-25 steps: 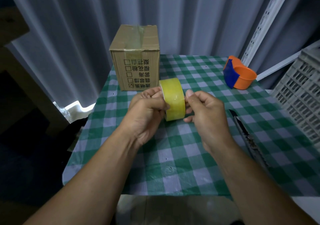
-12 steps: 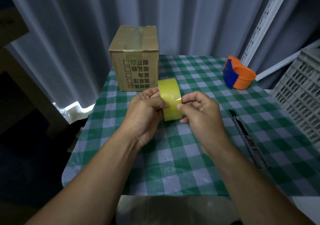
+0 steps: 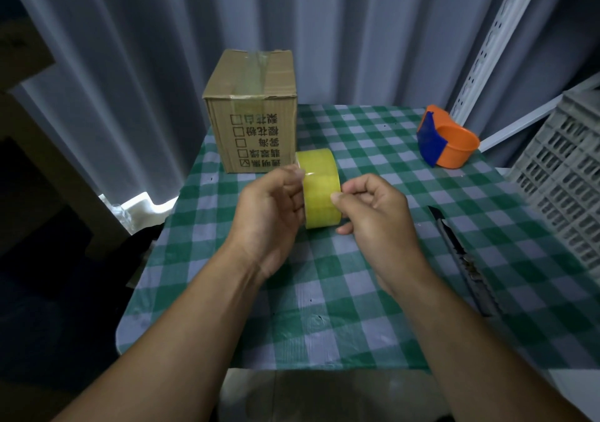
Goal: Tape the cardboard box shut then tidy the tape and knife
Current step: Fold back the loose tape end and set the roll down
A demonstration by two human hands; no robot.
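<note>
Fingers (image 3: 293, 178) of the left hand (image 3: 269, 214) were curled around the near side of the tape roll (image 3: 319, 188), holding it on edge above the worktop (image 3: 324, 291), with the thumb tip pressed at the top of the yellow band. The right hand (image 3: 376, 217) was bent in against the other side, its thumb and forefinger pinched together on the outer face of the roll, as if on the tape's loose end; whether any tape was lifted I could not tell. Both forearms reached in from the near edge, bare to the elbow.

Just behind the roll stood the cardboard box (image 3: 253, 113), at the far left corner of the worktop, with a strip of clear tape along its top seam and down onto the front face, where rows of printed characters and small check squares showed. The knife (image 3: 461, 259), a slim dark utility cutter, lay flat to the right of the right wrist, pointing away. Farther back on the right sat an orange and blue tape dispenser (image 3: 446, 141). A green checked cloth (image 3: 373, 136) covered the worktop, a grey plastic crate (image 3: 565, 175) stood at its right edge, and grey curtains (image 3: 324, 25) hung behind.
</note>
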